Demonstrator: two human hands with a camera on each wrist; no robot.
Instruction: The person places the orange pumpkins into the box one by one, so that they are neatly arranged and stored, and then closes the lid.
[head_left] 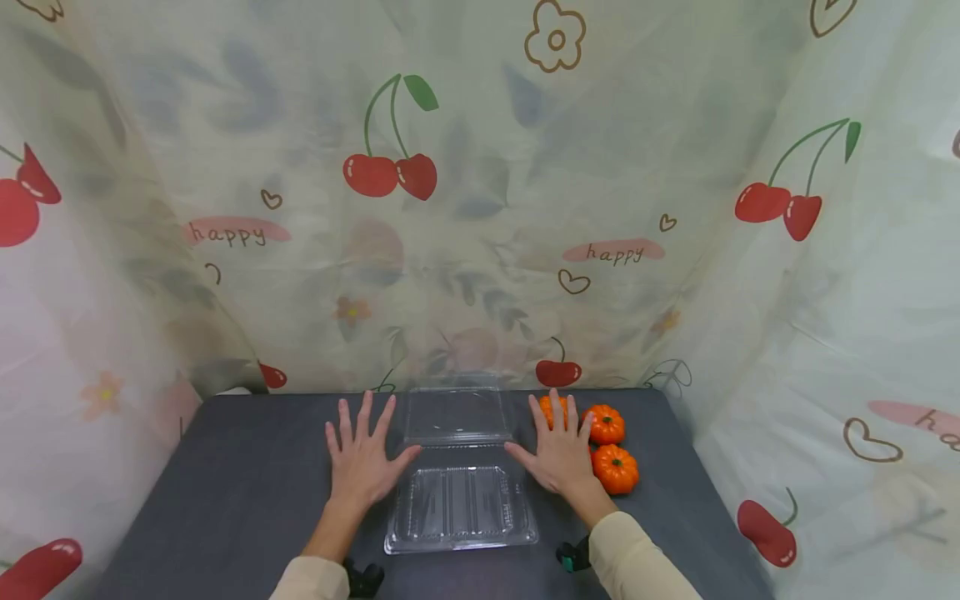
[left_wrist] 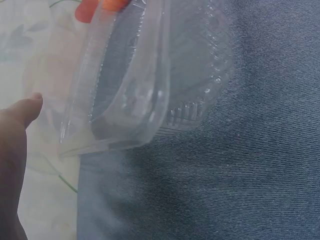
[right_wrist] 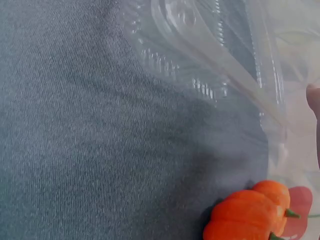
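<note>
A clear plastic clamshell box point(head_left: 461, 508) lies in the middle of the dark table, its lid point(head_left: 457, 414) raised at the back. On its left my left hand point(head_left: 365, 458) is held with fingers spread and straight, holding nothing. My right hand point(head_left: 558, 454) is spread the same way on the other side, partly in front of several small orange pumpkins point(head_left: 617, 469). In the left wrist view the box point(left_wrist: 195, 75) shows beside my thumb point(left_wrist: 31, 107), apart from it. The right wrist view shows the box's corner point(right_wrist: 175, 65) and pumpkins point(right_wrist: 240, 217) below it.
A dark grey cloth-covered table point(head_left: 247, 483) carries everything. Pale curtains point(head_left: 465, 275) printed with cherries and flowers enclose it at the back and both sides. Dark straps point(head_left: 363, 579) sit at the wrists, by the cream sleeves point(head_left: 633, 554).
</note>
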